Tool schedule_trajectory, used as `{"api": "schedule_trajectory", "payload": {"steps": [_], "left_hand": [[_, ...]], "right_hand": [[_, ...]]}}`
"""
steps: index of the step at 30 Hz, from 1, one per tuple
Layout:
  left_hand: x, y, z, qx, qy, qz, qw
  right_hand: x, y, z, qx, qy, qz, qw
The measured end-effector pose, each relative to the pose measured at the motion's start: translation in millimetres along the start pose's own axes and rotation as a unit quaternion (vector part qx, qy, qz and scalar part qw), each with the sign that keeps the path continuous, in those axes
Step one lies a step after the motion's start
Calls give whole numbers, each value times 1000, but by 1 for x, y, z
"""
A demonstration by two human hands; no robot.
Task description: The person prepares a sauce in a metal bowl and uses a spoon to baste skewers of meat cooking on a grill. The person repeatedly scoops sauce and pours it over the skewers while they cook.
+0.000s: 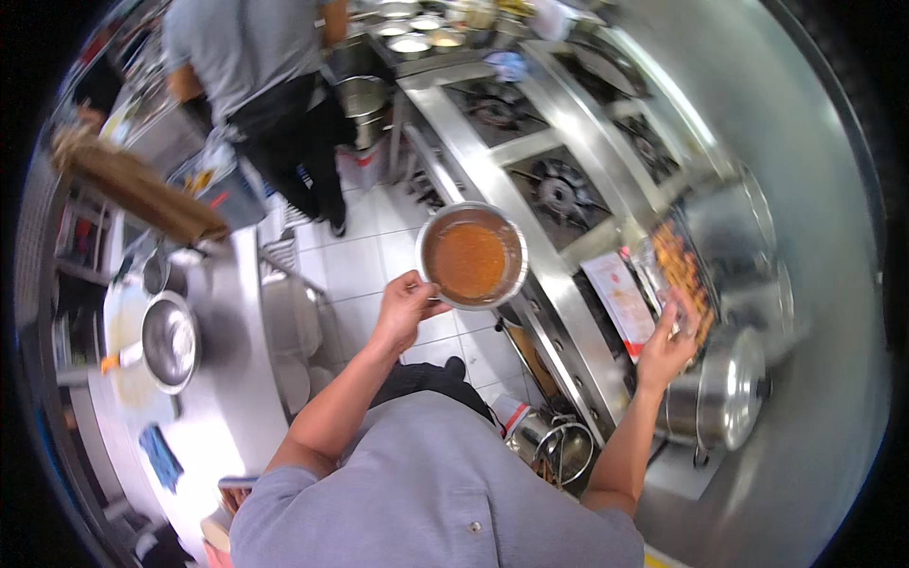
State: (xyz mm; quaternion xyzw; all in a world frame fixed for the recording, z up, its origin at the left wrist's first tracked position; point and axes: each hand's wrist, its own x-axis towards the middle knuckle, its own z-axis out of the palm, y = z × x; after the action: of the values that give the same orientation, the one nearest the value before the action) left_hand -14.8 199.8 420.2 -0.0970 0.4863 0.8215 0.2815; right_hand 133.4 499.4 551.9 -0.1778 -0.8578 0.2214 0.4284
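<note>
My left hand (pixel 408 309) grips a round metal bowl (pixel 522 259) by its near left rim, thumb on top. Orange-brown sauce (pixel 469 259) covers the bottom of the bowl, which is held out over the floor beside the stove. On the right, my right hand (pixel 666 348) reaches over the near end of a dark tray (pixel 675 209) of browned food pieces (pixel 678 259). Its fingertips are blurred, and I cannot tell whether they hold something. Left of that hand lies a white printed box or packet (pixel 618 302) with a red edge.
A steel gas stove (pixel 497 153) with several burners runs along the right. Lidded pots (pixel 731 387) stand behind the tray. On the left, a steel counter (pixel 227 383) bears a metal bowl (pixel 170 341) and a blue cloth (pixel 161 456). Another person (pixel 248 64) stands ahead, facing away.
</note>
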Motion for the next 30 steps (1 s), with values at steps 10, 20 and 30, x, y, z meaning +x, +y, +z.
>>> {"api": "schedule_trajectory", "payload": {"steps": [10,20,30], "left_hand": [[-85,-33,-102,-81,179,104,975],[-194,-94,-197,-251,442,237,828],[-210,-115,-278,-223,624,317,678]], "right_hand": [[-140,-108,173,315,-363,124,868],[-215,-188,260,319,-681,3,660],[-277,-206,342,269,-711,-163,629]]}}
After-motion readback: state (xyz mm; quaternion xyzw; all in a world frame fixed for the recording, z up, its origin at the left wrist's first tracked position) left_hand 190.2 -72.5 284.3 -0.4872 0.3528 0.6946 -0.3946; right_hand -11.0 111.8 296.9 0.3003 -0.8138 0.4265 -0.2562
